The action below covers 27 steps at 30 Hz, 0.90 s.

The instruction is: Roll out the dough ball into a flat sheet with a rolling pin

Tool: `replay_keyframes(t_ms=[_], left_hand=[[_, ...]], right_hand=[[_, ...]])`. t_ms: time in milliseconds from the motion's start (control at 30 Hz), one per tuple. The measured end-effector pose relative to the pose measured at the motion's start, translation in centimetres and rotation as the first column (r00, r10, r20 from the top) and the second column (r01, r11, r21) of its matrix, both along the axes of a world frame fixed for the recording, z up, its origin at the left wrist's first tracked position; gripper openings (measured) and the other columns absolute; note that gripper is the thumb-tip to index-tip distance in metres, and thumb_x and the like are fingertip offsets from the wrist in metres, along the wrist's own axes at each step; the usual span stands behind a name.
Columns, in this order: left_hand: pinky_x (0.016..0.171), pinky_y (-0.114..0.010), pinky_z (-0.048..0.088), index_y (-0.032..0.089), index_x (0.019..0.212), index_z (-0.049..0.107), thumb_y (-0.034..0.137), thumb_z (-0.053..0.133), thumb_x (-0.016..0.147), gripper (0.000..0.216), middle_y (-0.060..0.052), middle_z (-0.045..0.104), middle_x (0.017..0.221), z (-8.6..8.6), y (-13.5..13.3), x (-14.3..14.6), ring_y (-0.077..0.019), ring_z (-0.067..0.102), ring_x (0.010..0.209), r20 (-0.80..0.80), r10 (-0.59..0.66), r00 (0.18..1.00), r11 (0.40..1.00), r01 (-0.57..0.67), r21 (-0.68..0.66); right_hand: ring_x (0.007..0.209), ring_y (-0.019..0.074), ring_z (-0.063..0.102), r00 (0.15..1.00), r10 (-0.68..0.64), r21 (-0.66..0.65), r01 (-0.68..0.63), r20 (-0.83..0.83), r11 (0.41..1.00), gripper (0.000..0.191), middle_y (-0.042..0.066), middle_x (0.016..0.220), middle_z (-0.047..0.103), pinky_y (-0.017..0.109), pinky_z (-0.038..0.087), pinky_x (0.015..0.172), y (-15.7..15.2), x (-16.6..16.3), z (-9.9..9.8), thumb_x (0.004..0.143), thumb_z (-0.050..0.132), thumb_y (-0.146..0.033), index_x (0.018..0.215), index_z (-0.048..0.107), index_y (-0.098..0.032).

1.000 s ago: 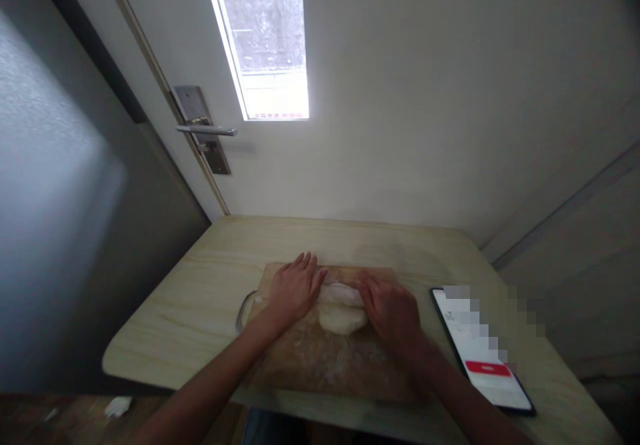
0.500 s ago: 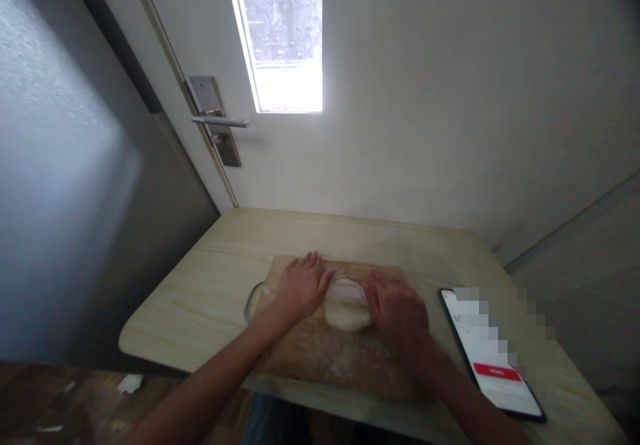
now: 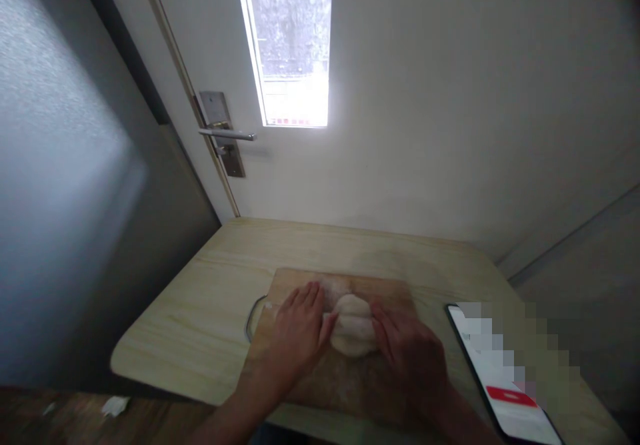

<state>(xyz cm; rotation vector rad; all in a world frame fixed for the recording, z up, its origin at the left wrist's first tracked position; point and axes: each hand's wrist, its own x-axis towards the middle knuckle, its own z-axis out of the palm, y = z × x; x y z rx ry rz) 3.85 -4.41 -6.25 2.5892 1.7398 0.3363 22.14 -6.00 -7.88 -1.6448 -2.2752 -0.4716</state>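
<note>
Pale, rounded dough (image 3: 354,348) lies on a floured wooden cutting board (image 3: 345,391). A pale band, which looks like a rolling pin (image 3: 353,326), crosses the dough between my hands; its ends are hidden. My left hand (image 3: 301,321) is at the left side of the dough, fingers stretched forward over the board and thumb by the dough's edge. On the right, my right hand (image 3: 413,348) has its fingers bent and pressed together at the dough's edge, seemingly around the pin's other end. Its palm side is hidden.
The board has a metal loop handle (image 3: 254,318) on its left. A phone (image 3: 500,371) with a lit screen lies right of it on the light wooden table (image 3: 200,298). Behind stands a door (image 3: 400,131) with a lever handle (image 3: 227,134) and a narrow window.
Both hands and the pale band have come toward me, from the dough's far part to about its middle. The dough looks a little larger. My view has tilted slightly.
</note>
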Motion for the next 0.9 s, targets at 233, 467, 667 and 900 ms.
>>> replay_keyframes(t_ms=[233, 467, 667, 900], left_hand=[[0.092, -0.037, 0.032, 0.011, 0.109, 0.048, 0.038, 0.017, 0.086, 0.047, -0.012, 0.049, 0.117, -0.3, 2.8, 0.4, -0.0203, 0.038, 0.113, 0.021, 0.039, 0.999, 0.999, -0.038, -0.036], [0.093, -0.035, 0.031, 0.012, 0.119, 0.037, 0.042, 0.022, 0.084, 0.049, -0.011, 0.042, 0.124, -0.5, 1.0, -0.5, -0.0197, 0.036, 0.115, 0.016, -0.056, 0.998, 0.995, 0.057, -0.077], [0.093, -0.037, 0.03, 0.006, 0.115, 0.041, 0.04, 0.018, 0.085, 0.051, -0.015, 0.043, 0.121, -0.4, 3.3, 0.4, -0.0212, 0.034, 0.116, -0.003, 0.011, 1.0, 0.999, -0.011, -0.045], [0.093, -0.037, 0.032, 0.011, 0.119, 0.037, 0.041, 0.021, 0.084, 0.049, -0.012, 0.042, 0.124, -0.5, 1.8, 0.2, -0.0209, 0.036, 0.115, -0.004, -0.024, 1.0, 0.999, 0.023, -0.048]], right_hand=[[0.056, 0.0152, 0.055, 0.99, -0.138, -0.084, 0.14, 0.028, 0.987, 0.039, 0.006, 0.066, 0.063, 0.025, 0.035, 0.051, 2.6, -0.8, 1.1, 0.084, 0.024, -0.027, 0.088, 0.062, -0.018], [0.071, 0.016, 0.056, 1.0, 0.018, -0.013, -0.018, 0.005, 1.0, 0.034, 0.006, 0.082, 0.064, 0.027, 0.037, 0.064, 0.6, -0.4, 0.5, 0.083, 0.028, -0.023, 0.097, 0.059, -0.018], [0.054, 0.0159, 0.055, 0.989, -0.143, -0.136, 0.146, 0.033, 0.98, 0.041, 0.005, 0.063, 0.063, 0.026, 0.034, 0.05, 2.7, -0.8, 1.1, 0.085, 0.021, -0.027, 0.086, 0.062, -0.02], [0.051, 0.0143, 0.054, 0.998, -0.054, 0.007, 0.054, 0.041, 0.999, 0.037, 0.004, 0.059, 0.061, 0.025, 0.032, 0.049, 2.2, -0.3, 0.2, 0.084, 0.026, -0.027, 0.083, 0.062, -0.02]])
